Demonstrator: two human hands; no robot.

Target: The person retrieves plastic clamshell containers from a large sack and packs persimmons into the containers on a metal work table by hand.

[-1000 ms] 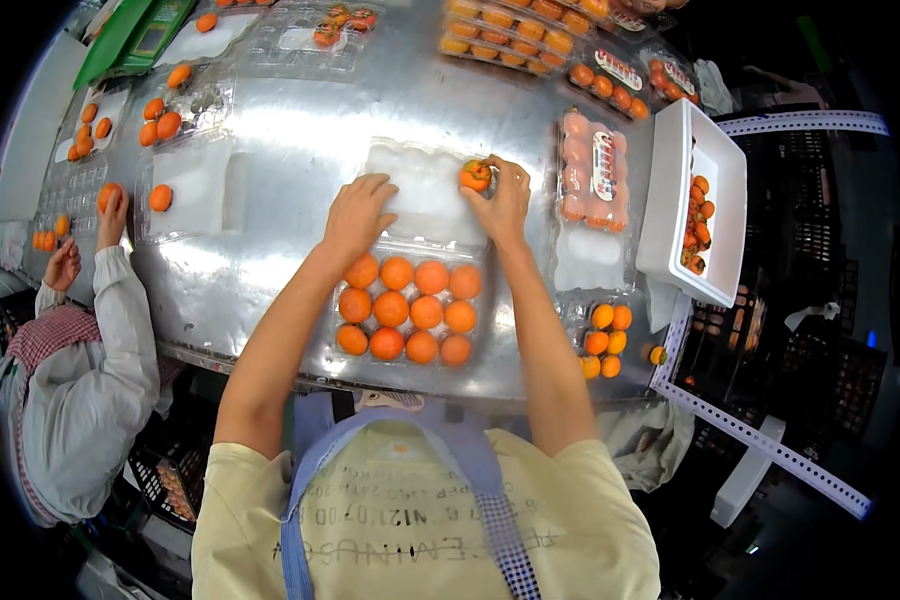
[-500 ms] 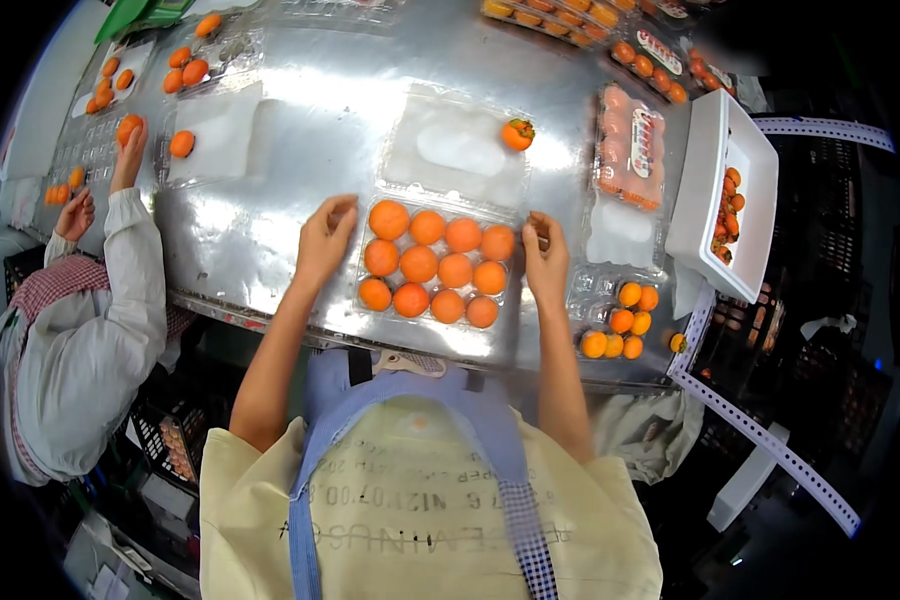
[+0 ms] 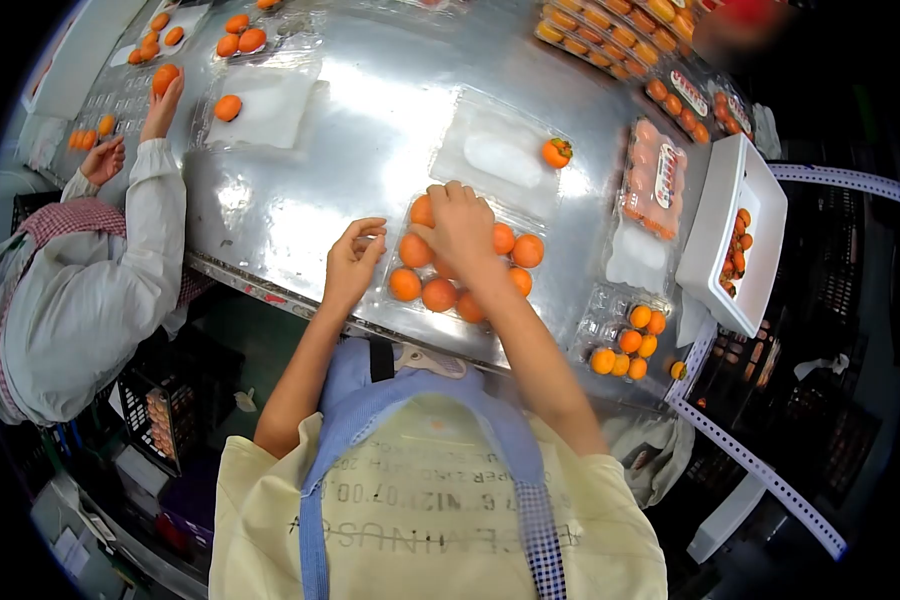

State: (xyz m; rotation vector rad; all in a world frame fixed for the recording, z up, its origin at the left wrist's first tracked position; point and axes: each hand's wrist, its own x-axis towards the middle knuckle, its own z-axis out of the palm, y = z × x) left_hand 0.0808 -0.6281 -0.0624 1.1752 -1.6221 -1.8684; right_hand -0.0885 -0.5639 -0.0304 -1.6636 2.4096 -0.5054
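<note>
A clear plastic clamshell tray (image 3: pixel 395 290) in front of me holds rows of orange persimmons (image 3: pixel 439 294), most with smooth ends up. My right hand (image 3: pixel 460 232) reaches across the upper left of these rows, back of the hand up. Its fingers curl down around a persimmon in the top row, which the hand largely hides. Just left of the tray is my left hand (image 3: pixel 354 262), holding nothing, with fingers loosely bent and thumb apart. Beyond, the tray's lid (image 3: pixel 500 150) lies folded back, with a single persimmon showing its green calyx (image 3: pixel 558 153) on its right side.
To the right stand a closed persimmon pack (image 3: pixel 654 180), a partly filled tray (image 3: pixel 610 310) and a white box (image 3: pixel 760 225) with small orange pieces. Stacked packs (image 3: pixel 610 40) are at the back. At left, a co-worker's hand (image 3: pixel 162 108) holds a persimmon over other trays.
My right hand has moved from the tray's right side left onto the top row of persimmons. My left hand stays beside the tray. The view has shifted slightly.
</note>
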